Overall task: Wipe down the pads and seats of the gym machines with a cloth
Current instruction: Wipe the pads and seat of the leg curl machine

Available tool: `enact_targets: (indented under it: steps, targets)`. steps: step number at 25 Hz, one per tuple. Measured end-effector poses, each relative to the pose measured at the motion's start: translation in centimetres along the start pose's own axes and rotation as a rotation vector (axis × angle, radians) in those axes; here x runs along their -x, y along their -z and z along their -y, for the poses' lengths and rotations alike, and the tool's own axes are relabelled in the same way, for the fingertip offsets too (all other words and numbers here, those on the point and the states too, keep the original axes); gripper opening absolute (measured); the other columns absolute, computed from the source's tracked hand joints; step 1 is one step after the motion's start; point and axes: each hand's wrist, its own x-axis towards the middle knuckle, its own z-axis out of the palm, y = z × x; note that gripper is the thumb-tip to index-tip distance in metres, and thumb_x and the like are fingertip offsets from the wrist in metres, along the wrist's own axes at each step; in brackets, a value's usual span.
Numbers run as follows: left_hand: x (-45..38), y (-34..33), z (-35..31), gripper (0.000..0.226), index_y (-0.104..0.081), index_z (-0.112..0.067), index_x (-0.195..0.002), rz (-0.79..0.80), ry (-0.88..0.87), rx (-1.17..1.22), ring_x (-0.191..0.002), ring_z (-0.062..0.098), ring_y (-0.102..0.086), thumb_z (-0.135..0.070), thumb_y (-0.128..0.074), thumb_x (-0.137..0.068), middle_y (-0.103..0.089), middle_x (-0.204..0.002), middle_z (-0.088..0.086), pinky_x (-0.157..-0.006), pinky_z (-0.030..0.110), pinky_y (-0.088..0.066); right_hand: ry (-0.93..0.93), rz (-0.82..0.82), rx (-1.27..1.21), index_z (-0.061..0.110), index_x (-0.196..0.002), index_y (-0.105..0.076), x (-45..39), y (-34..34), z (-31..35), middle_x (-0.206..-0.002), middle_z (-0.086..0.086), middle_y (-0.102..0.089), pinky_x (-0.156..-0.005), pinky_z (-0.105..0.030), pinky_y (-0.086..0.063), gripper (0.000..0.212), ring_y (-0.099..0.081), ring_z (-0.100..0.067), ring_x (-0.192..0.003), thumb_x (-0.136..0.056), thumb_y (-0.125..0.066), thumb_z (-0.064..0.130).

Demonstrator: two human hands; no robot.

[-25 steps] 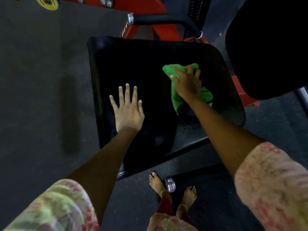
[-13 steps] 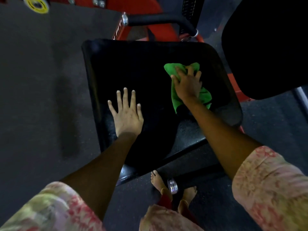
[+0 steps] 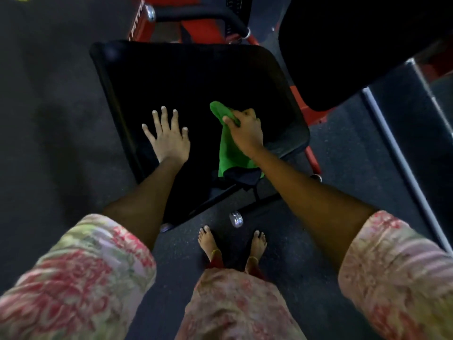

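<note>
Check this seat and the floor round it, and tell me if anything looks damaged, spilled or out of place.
Nothing stands out. The black seat shows no tear or spill, though it is dark. The left hand lies flat on it; the right hand holds the green cloth near the front edge. The floor shows only a dull patch.

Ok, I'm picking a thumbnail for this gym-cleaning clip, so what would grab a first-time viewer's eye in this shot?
The bright green cloth stands out first, gripped by the right hand on the near right part of the black seat pad. Next is the left hand, spread flat on the pad beside it. Then the red machine frame behind the pad, and the bare feet on the dark floor below.
</note>
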Motion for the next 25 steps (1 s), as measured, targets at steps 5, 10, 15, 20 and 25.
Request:
enact_targets:
  steps: [5, 10, 15, 20, 25]
  targets:
    - [2.5, 6.0, -4.8, 0.054, -0.062, -0.015, -0.117, 0.605, 0.270, 1.403, -0.112, 0.026, -0.058, -0.057, -0.041, -0.092, -0.060, -0.125, 0.011, -0.091, 0.039, -0.050, 0.082, 0.113, -0.104, 0.022, -0.138, -0.046, 3.9, 1.1, 4.3, -0.130, -0.010, -0.037, -0.101, -0.038, -0.034, 0.046, -0.034, -0.032, -0.120, -0.094, -0.053, 0.032]
    - [3.0, 11.2, -5.4, 0.039, -0.059, -0.008, -0.122, 0.584, 0.297, 1.598, -0.102, 0.030, -0.064, -0.032, -0.054, -0.093, -0.066, -0.112, 0.014, -0.087, 0.043, -0.052, -0.050, -0.060, -0.466, 0.014, -0.141, -0.037, 6.3, 8.5, 8.2, -0.138, -0.010, -0.030, -0.104, -0.032, -0.036, 0.061, -0.040, -0.022, -0.122, -0.086, -0.064, 0.015]
    - [3.5, 17.2, -7.3, 0.037, -0.060, -0.008, -0.120, 0.645, 0.119, 1.605, -0.088, 0.021, -0.068, -0.034, -0.050, -0.095, -0.069, -0.103, 0.010, -0.079, 0.035, -0.055, -0.199, 0.287, -0.964, 0.016, -0.116, -0.062, 7.4, 14.6, 9.0, -0.113, -0.002, -0.067, -0.089, -0.030, -0.050, 0.031, -0.061, -0.019, -0.107, -0.089, -0.060, 0.032]
    - [4.1, 19.6, -10.0, 0.027, -0.061, -0.006, -0.114, 0.187, 0.007, 1.403, -0.079, 0.015, -0.063, -0.023, -0.057, -0.093, -0.067, -0.102, 0.010, -0.062, 0.017, -0.053, -0.103, -0.006, -0.867, 0.004, -0.109, -0.064, 8.0, 17.5, 10.8, -0.109, -0.015, -0.068, -0.080, -0.031, -0.054, 0.027, -0.066, -0.020, -0.086, -0.083, -0.068, 0.009]
    - [2.6, 20.7, -12.7, 0.034, -0.066, -0.008, -0.109, -0.028, -0.128, 1.183, -0.102, 0.028, -0.064, -0.035, -0.056, -0.092, -0.068, -0.107, 0.012, -0.091, 0.036, -0.050, 0.004, -0.186, -0.758, 0.007, -0.108, -0.060, 7.7, 21.0, 11.2, -0.112, -0.013, -0.066, -0.092, -0.041, -0.050, 0.022, -0.064, -0.025, -0.099, -0.086, -0.064, 0.009]
